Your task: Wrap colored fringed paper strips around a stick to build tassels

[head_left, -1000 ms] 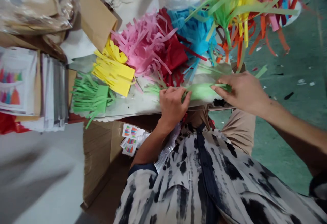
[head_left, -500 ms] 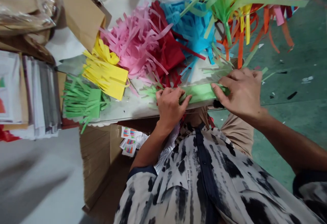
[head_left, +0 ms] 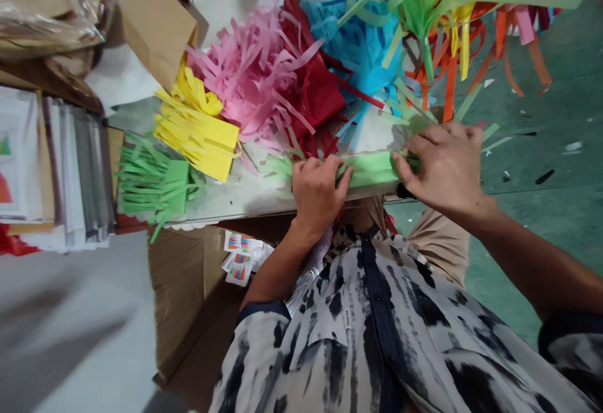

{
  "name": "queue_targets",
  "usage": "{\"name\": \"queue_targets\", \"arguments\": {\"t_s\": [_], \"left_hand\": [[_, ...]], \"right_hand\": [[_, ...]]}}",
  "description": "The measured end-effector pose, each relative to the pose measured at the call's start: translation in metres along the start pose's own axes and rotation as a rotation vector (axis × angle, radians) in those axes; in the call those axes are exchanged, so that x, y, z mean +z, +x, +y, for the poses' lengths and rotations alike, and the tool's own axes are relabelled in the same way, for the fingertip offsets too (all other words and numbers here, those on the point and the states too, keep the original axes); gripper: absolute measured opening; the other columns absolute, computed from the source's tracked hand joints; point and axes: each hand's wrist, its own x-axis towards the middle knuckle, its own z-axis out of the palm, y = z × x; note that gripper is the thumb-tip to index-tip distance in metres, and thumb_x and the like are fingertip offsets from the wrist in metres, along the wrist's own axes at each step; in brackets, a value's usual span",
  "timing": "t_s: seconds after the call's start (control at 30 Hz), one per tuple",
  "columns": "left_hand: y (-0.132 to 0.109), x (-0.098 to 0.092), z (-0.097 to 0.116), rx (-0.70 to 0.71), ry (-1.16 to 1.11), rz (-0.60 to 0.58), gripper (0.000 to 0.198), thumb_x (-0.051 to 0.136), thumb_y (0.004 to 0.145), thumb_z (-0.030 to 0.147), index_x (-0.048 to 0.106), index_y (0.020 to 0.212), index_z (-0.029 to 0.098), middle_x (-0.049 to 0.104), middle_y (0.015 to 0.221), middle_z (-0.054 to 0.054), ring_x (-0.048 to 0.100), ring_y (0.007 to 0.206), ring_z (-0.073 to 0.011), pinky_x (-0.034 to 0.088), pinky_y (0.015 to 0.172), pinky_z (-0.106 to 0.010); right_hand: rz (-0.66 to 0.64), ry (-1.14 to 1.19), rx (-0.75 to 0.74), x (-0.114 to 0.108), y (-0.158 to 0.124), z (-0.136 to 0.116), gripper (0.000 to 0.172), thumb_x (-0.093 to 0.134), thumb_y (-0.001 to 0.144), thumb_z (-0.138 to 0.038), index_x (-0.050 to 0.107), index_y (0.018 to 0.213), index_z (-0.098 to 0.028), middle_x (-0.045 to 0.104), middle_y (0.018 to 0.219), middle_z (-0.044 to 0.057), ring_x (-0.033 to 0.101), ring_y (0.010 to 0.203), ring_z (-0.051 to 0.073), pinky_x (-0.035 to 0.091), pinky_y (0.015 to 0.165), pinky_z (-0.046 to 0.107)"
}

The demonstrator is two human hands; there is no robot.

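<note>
At the near edge of the white table [head_left: 254, 198], the pale green paper [head_left: 373, 168] lay with strips already cut at its ends, its middle band left whole — right hand [head_left: 445, 165] and left hand [head_left: 319, 194] each clamped on it.

Pale green paper [head_left: 372, 169] partly hidden under the fingers [head_left: 331, 164], printed packet [head_left: 21, 155] cut off at left edge

A black-blotched white shirt [head_left: 325, 363] with navy placket [head_left: 378, 300] and cuffs [head_left: 264, 310] is worn with tan trousers [head_left: 440, 246]
</note>
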Motion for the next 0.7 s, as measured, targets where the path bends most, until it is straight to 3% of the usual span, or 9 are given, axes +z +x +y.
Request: {"name": "queue_targets", "arguments": {"t_s": [0.17,0.23,0.33,0.47,0.53,0.6,0.7], "left_hand": [[-0.006,-0.003,0.006,0.141,0.011,0.102,0.038,0.068,0.111,0.035,0.071,0.149,0.033,0.081,0.136,-0.007,0.069,0.134,-0.0286,0.04,0.126,-0.051],[-0.01,-0.002,0.009,0.293,-0.011,0.049,0.037,0.065,0.113,0.035,0.071,0.15,0.037,0.08,0.141,-0.003,0.068,0.141,-0.0259,0.032,0.136,-0.053],[-0.017,0.002,0.012,0.468,-0.021,-0.059,0.037,0.06,0.115,0.043,0.073,0.148,0.03,0.081,0.142,-0.005,0.072,0.14,-0.0261,0.026,0.143,-0.057],[-0.024,0.004,0.012,0.479,-0.022,-0.132,0.045,0.06,0.115,0.048,0.071,0.152,0.026,0.076,0.153,-0.011,0.069,0.147,-0.0295,0.029,0.143,-0.06],[-0.027,0.003,0.011,0.479,-0.038,-0.151,0.045,0.061,0.114,0.048,0.07,0.154,0.028,0.073,0.156,-0.011,0.067,0.151,-0.0305,0.03,0.143,-0.063],[-0.028,0.002,0.012,0.494,-0.049,-0.15,0.043,0.061,0.114,0.047,0.07,0.153,0.031,0.072,0.158,-0.01,0.065,0.153,-0.0311,0.03,0.142,-0.066],[-0.028,0.0,0.01,0.498,-0.061,-0.161,0.04,0.063,0.114,0.045,0.071,0.151,0.034,0.071,0.16,-0.009,0.063,0.155,-0.0312,0.032,0.141,-0.068]], "right_hand": [[-0.044,-0.082,0.002,-0.003,0.001,-0.005,0.04,0.051,0.11,-0.048,0.078,0.107,-0.02,0.076,0.109,0.017,0.062,0.119,0.042,0.037,0.1,0.056],[-0.045,-0.124,-0.003,-0.003,0.001,-0.006,0.041,0.048,0.111,-0.049,0.078,0.107,-0.021,0.076,0.109,0.016,0.062,0.119,0.04,0.038,0.102,0.056],[-0.012,-0.167,-0.02,-0.004,0.0,-0.002,0.045,0.044,0.114,-0.052,0.077,0.114,-0.021,0.077,0.114,0.017,0.061,0.125,0.04,0.039,0.111,0.059],[0.169,-0.127,-0.001,-0.007,-0.013,0.005,0.043,0.047,0.113,-0.043,0.076,0.132,-0.018,0.074,0.143,0.021,0.061,0.137,0.041,0.032,0.125,0.063],[0.188,-0.041,-0.081,-0.007,-0.024,0.005,0.033,0.053,0.112,-0.035,0.079,0.132,-0.029,0.076,0.149,0.012,0.065,0.138,0.038,0.029,0.126,0.062],[0.121,0.049,-0.247,-0.003,-0.034,0.004,0.028,0.058,0.11,-0.03,0.081,0.124,-0.038,0.081,0.143,0.001,0.071,0.134,0.031,0.033,0.122,0.058],[0.072,0.122,-0.396,0.008,-0.045,0.011,0.03,0.059,0.109,-0.025,0.082,0.125,-0.037,0.083,0.138,-0.001,0.077,0.126,0.026,0.041,0.111,0.052]]}}
